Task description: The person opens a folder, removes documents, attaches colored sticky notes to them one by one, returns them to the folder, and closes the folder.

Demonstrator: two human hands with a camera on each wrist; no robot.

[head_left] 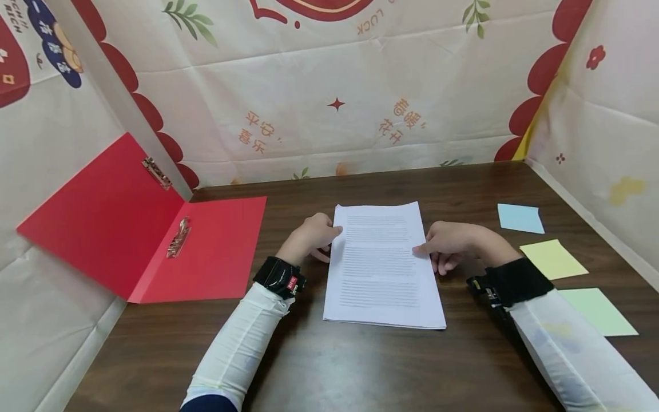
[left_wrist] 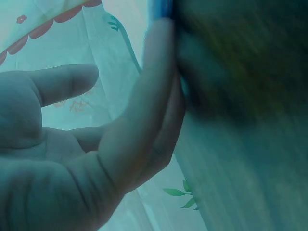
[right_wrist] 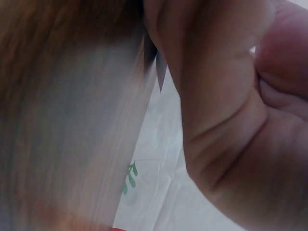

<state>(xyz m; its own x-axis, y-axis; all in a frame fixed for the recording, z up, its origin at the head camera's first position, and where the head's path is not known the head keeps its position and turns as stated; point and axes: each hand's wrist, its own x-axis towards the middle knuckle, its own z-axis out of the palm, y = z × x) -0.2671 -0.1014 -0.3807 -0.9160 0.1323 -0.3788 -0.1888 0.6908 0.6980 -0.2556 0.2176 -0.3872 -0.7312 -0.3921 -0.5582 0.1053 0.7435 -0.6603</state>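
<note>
A stack of white printed paper (head_left: 381, 266) lies in front of me on the brown table. My left hand (head_left: 313, 233) holds its left edge near the top, one fingertip over the margin and other fingers bent beside it. At the right edge my right hand (head_left: 449, 243) pinches the sheets, thumb on top and fingers curled by the side. In the left wrist view my left hand (left_wrist: 127, 130) reaches one digit to the paper's edge, mostly out of frame. My right hand (right_wrist: 221, 96) fills much of the right wrist view, a thin paper corner (right_wrist: 162, 74) beside it.
An open red folder (head_left: 218, 246) with metal clips (head_left: 178, 237) stands at the left, its cover leaning on the side wall. Blue (head_left: 520, 218), yellow (head_left: 553, 259) and green (head_left: 599, 311) notes lie at the right. Printed cloth (head_left: 329, 74) encloses the back and sides.
</note>
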